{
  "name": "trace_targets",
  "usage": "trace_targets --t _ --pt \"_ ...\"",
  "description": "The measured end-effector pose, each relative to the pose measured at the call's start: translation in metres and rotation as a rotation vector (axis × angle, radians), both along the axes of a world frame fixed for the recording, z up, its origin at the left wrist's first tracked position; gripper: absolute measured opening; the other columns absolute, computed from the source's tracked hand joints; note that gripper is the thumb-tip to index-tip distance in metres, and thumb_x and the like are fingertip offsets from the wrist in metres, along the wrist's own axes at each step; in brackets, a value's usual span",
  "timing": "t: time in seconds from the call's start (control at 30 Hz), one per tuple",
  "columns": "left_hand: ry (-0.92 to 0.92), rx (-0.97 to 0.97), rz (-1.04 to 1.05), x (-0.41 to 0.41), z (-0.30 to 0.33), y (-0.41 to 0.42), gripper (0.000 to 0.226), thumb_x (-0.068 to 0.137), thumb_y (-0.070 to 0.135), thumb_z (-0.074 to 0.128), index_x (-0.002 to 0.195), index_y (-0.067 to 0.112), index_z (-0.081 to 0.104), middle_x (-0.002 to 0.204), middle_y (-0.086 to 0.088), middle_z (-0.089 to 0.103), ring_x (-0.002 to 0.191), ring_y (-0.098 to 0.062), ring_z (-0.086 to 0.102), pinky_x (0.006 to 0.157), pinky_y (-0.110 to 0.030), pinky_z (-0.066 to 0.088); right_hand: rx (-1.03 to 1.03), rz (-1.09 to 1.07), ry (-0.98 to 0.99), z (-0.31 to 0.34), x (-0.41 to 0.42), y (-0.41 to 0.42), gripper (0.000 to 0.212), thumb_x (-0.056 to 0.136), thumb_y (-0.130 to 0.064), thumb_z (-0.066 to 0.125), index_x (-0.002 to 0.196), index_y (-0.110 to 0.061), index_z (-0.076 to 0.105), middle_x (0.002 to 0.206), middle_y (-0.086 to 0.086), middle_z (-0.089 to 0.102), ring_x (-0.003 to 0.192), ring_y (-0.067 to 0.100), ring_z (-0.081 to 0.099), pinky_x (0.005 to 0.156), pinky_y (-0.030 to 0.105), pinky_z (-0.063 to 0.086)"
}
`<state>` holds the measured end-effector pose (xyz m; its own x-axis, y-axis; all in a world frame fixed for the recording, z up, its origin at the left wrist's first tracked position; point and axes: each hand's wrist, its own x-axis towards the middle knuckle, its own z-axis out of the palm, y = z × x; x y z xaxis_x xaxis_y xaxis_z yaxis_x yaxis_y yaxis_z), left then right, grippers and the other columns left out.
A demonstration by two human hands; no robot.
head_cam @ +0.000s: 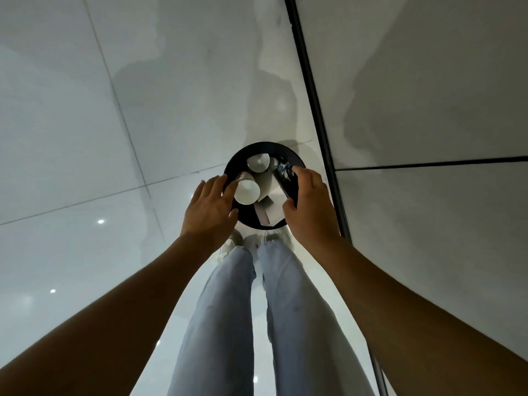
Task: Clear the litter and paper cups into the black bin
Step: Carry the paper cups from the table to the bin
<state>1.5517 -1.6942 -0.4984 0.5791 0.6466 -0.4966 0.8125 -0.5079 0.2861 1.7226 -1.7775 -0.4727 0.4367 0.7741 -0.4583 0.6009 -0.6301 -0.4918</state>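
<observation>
The round black bin (265, 145) stands on the floor just ahead of my feet, seen from straight above. Inside it lie two white paper cups (247, 191) (258, 162), folded white paper (271, 207) and a dark crumpled wrapper (283, 168). My left hand (210, 207) presses against the bin's left side, fingers over the rim beside the nearer cup. On the right rim sits my right hand (310, 207), with its thumb inside and its fingers curled over the edge.
Glossy white floor tiles (114, 138) spread to the left and ahead. A dark strip (314, 95) runs along the foot of a grey wall (428, 81) close on the right. My legs in light jeans (228, 310) and white shoes (231, 244) are directly below the bin.
</observation>
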Motion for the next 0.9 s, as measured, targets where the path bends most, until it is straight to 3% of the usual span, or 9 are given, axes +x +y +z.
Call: trace_targets --t 0.33,0.5,0.9 --pt "-0.006 -0.032 0.276 -0.05 0.208 -0.029 0.052 0.098 0.034 0.043 0.145 0.016 0.033 0.152 -0.008 0.033 0.142 -0.023 0.025 0.121 -0.036 0.01 -0.179 0.363 -0.038 0.18 -0.047 0.024 0.058 0.093 -0.021 0.057 0.145 -0.016 0.032 0.146 0.011 0.038 0.13 0.032 0.041 0.098 0.038 0.044" --pt "0.009 0.001 0.514 -0.084 0.289 -0.068 0.051 0.098 0.034 0.041 0.145 0.017 0.033 0.152 -0.006 0.031 0.142 -0.021 0.024 0.12 -0.035 0.009 -0.186 0.706 -0.096 0.252 -0.092 0.031 0.058 0.093 -0.022 0.053 0.146 -0.015 0.03 0.147 0.01 0.037 0.133 0.03 0.036 0.103 0.04 0.041" --pt "0.076 0.063 1.24 -0.237 0.389 -0.254 0.05 0.097 0.037 0.04 0.144 0.018 0.034 0.15 -0.004 0.035 0.139 -0.019 0.028 0.118 -0.036 0.012 -0.069 1.541 -0.211 0.357 -0.3 -0.054 0.056 0.097 -0.032 0.049 0.147 -0.021 0.026 0.146 0.005 0.038 0.124 0.025 0.043 0.096 0.034 0.042"
